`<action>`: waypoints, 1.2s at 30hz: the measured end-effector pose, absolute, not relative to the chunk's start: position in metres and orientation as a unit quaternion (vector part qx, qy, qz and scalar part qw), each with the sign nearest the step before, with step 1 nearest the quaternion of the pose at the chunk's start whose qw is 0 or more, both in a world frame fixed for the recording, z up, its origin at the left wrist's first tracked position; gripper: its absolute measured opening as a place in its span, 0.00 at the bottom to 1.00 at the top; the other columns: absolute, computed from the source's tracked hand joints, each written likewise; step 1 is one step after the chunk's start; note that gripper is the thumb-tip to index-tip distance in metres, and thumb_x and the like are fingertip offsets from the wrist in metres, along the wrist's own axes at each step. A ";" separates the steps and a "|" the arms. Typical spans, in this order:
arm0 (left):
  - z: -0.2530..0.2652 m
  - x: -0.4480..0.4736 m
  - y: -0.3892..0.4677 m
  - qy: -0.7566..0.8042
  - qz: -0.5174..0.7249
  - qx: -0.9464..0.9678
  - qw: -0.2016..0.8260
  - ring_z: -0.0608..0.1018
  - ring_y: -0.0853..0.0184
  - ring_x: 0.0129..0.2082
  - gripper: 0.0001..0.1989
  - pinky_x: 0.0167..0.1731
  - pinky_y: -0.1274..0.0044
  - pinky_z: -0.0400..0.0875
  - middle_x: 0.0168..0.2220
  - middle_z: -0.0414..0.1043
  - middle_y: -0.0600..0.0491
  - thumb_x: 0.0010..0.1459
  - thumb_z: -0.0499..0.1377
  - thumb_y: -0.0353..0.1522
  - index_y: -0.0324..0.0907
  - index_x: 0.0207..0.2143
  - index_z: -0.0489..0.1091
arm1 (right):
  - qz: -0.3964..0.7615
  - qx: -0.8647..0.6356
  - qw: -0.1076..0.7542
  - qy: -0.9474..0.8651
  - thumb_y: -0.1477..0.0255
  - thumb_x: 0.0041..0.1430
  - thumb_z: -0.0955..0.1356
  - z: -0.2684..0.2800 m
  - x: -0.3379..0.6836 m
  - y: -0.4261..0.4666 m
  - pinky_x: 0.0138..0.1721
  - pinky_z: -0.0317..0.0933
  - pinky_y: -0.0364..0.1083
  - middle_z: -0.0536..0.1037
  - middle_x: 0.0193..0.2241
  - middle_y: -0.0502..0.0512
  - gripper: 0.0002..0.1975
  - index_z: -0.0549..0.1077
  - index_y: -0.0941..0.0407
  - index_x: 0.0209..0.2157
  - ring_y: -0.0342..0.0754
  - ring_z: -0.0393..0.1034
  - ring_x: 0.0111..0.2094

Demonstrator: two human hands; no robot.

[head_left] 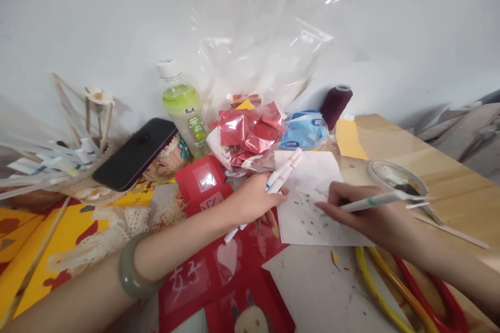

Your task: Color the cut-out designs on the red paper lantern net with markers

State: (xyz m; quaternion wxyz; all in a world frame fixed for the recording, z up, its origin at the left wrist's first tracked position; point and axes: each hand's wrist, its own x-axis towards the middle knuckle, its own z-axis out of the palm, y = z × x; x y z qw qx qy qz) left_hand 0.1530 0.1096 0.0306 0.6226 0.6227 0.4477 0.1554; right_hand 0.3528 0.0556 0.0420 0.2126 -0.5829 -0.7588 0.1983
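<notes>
My left hand (pixel 260 197) is closed around several white marker pens (pixel 284 170), which slant up to the right out of the grip. A green bangle circles the left wrist. In my right hand (pixel 359 208) is a white marker (pixel 375 201) with a green band, its tip pointing at a white sheet of paper (pixel 308 171). Small coloured spots dot that sheet. Below my left hand lie red paper panels (pixel 187 283) with clear pockets, holding white characters, a pale heart and a rabbit-like drawing.
Behind the hands stand a clear bag of red paper pieces (pixel 250 130), a green drink bottle (pixel 183 106), a blue tissue pack (pixel 304 130) and a dark thread spool (pixel 336 104). A phone (pixel 135 153) leans at left. Tape (pixel 396 177) and scissor handles (pixel 433 291) lie at right.
</notes>
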 end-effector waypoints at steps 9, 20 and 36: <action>0.070 0.125 0.094 0.437 0.283 0.610 0.597 0.66 0.79 0.13 0.05 0.14 0.85 0.59 0.23 0.68 0.56 0.51 0.56 0.32 0.38 0.29 0.64 | 0.214 -0.625 0.484 -0.575 0.60 0.44 0.69 0.085 0.352 0.033 0.16 0.49 0.43 0.66 0.17 0.50 0.12 0.68 0.52 0.19 0.43 0.56 0.18; 0.070 0.081 0.039 0.415 0.287 0.514 0.694 0.60 0.80 0.12 0.08 0.13 0.87 0.53 0.12 0.59 0.62 0.48 0.60 0.33 0.39 0.32 0.68 | 0.411 -0.518 0.497 -0.562 0.60 0.46 0.68 0.082 0.289 0.007 0.16 0.46 0.39 0.62 0.13 0.47 0.15 0.65 0.55 0.17 0.39 0.53 0.16; 0.087 0.053 0.015 0.349 0.272 0.633 0.636 0.63 0.77 0.13 0.09 0.14 0.85 0.56 0.15 0.66 0.57 0.48 0.60 0.36 0.38 0.27 0.70 | 0.440 -0.422 0.378 -0.697 0.66 0.52 0.66 0.100 0.255 0.001 0.17 0.47 0.38 0.65 0.15 0.46 0.13 0.65 0.57 0.19 0.38 0.54 0.17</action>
